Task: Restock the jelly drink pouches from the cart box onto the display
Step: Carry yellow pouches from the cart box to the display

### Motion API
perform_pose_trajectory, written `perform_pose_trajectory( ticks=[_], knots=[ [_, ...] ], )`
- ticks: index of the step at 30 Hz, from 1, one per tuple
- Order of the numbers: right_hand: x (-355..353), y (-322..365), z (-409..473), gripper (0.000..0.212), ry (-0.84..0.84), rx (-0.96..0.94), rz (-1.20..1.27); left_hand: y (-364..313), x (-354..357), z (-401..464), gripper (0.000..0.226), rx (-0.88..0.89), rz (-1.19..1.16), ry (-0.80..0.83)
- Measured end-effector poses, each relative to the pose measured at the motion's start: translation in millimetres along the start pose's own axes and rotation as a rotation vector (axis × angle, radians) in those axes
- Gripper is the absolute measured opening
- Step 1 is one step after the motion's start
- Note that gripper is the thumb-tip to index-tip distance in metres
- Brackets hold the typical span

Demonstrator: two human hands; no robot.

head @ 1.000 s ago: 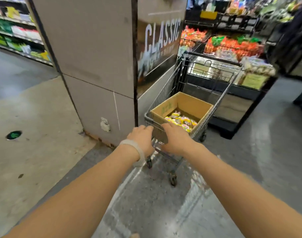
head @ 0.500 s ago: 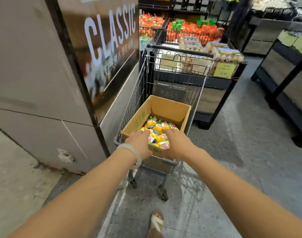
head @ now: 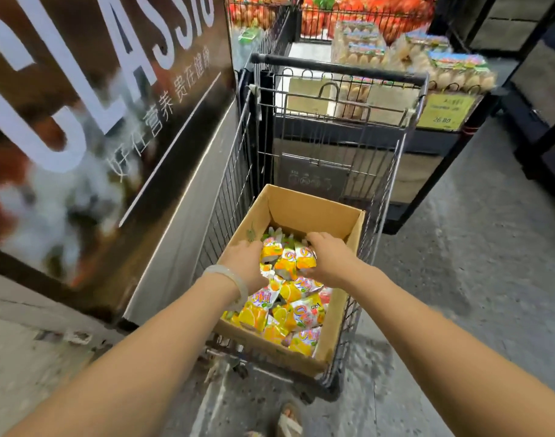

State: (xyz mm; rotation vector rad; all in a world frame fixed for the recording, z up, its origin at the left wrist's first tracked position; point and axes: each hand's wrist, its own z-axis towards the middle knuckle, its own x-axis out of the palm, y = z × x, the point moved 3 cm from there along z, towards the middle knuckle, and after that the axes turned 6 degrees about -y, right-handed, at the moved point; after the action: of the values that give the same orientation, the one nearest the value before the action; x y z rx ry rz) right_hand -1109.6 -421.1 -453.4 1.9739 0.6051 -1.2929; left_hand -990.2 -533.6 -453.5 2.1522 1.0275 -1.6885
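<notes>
An open cardboard box (head: 311, 212) sits in a wire shopping cart (head: 339, 99) in front of me. Several yellow and orange jelly drink pouches (head: 279, 313) lie in its near half. Both hands are down in the box. My left hand (head: 243, 263) and my right hand (head: 328, 258) curl round a small bunch of pouches (head: 289, 258) from either side. A pale bangle circles my left wrist.
A pillar with a dark "CLASSIC" poster (head: 106, 105) stands close on the cart's left. Beyond the cart, a low black display (head: 440, 121) holds egg cartons and a yellow price sign. Red netted goods fill wire bins (head: 358, 17) behind. Grey floor lies open on the right.
My hands left the cart's near rim and went down into the box, where they now gather pouches. I have stepped closer, so the cart looms larger.
</notes>
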Motion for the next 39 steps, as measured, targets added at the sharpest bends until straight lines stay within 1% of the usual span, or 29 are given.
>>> perform_pose_trajectory(
  ticks=[3,5,8,11,14,16,18,20,22,24,27,30,34,36,39],
  knots=[
    [23,-17,31,0.068,0.067,0.027,0.012,5,22,40,0.053,-0.008,0.052,0.091],
    [41,-29,51,0.064,0.105,0.055,0.019,10,36,66,0.054,-0.013,0.065,0.147],
    [72,-46,80,0.057,0.19,0.128,0.058,17,59,104,0.066,-0.016,0.07,0.233],
    [106,-61,111,0.051,0.254,0.212,0.143,26,93,146,0.071,0.001,0.08,0.329],
    [145,-77,142,0.056,0.279,0.335,0.266,36,136,182,0.069,-0.039,0.076,0.435],
    [168,-89,159,0.052,0.263,0.429,0.331,41,160,205,0.065,-0.093,0.072,0.477],
    [187,-101,175,0.048,0.241,0.519,0.4,45,178,230,0.06,-0.128,0.051,0.468],
    [203,-113,190,0.053,0.249,0.581,0.422,47,191,257,0.054,-0.154,0.007,0.418],
    [216,-124,207,0.051,0.238,0.596,0.39,49,203,281,0.054,-0.181,-0.047,0.376],
    [224,-131,221,0.049,0.212,0.622,0.345,50,215,301,0.06,-0.233,-0.093,0.368],
    [234,-137,237,0.059,0.186,0.649,0.268,52,231,322,0.059,-0.333,-0.16,0.365],
    [243,-142,244,0.069,0.17,0.736,0.276,56,240,329,0.056,-0.465,-0.242,0.332],
    [246,-141,244,0.062,0.167,0.769,0.267,53,242,332,0.062,-0.635,-0.326,0.286],
    [243,-138,240,0.062,0.145,0.771,0.288,49,242,327,0.068,-0.7,-0.393,0.294],
    [246,-129,229,0.062,0.143,0.719,0.259,42,242,314,0.064,-0.765,-0.597,0.367]
  ],
)
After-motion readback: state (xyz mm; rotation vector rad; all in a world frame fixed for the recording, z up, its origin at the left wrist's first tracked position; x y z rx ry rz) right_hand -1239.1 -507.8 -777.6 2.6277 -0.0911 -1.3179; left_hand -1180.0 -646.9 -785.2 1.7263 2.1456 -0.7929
